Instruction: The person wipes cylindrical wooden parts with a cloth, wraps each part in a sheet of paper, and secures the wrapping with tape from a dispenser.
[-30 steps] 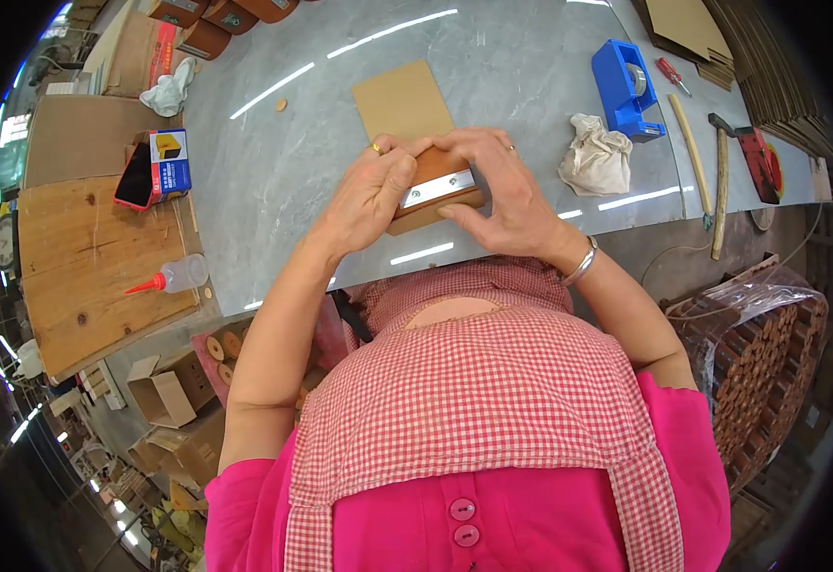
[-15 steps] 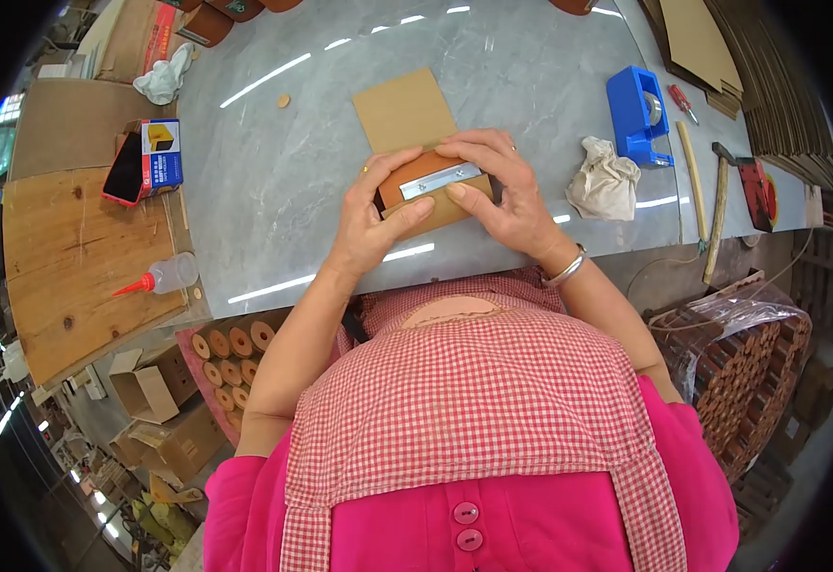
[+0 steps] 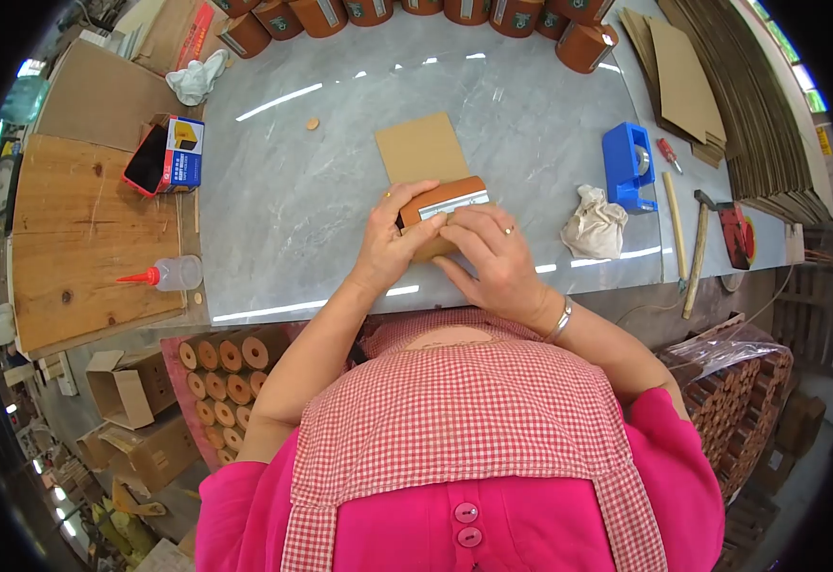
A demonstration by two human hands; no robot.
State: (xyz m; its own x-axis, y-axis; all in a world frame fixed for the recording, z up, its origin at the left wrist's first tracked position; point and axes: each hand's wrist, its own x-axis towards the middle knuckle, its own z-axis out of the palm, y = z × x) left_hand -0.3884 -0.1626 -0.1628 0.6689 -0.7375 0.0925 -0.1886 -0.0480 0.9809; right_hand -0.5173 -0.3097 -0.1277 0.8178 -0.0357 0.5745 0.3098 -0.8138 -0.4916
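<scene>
A reddish-brown cylinder (image 3: 460,190) with a silvery strip (image 3: 452,203) along its upper side lies near the front of the table. My left hand (image 3: 393,235) is wrapped round its left end, thumb pressed along the near side. Bent over the near right side, my right hand (image 3: 495,250) pinches brown cardboard (image 3: 428,252) between fingers and thumb. Part of the strip is covered by my right fingers. Beyond the cylinder a flat tan cardboard piece (image 3: 423,145) lies on the table; whether it joins the near cardboard is hidden.
Several brown cylinders (image 3: 369,10) line the back edge. To the right are a crumpled cloth (image 3: 596,225), a blue tape dispenser (image 3: 629,170), a screwdriver (image 3: 670,154) and a hammer (image 3: 697,250). A glue bottle (image 3: 180,274) and a tape box (image 3: 184,153) stand left.
My right hand has shifted from the cylinder's far right side to its near side, onto the cardboard. My left hand keeps its hold. The head view has tilted up, showing more of the back row.
</scene>
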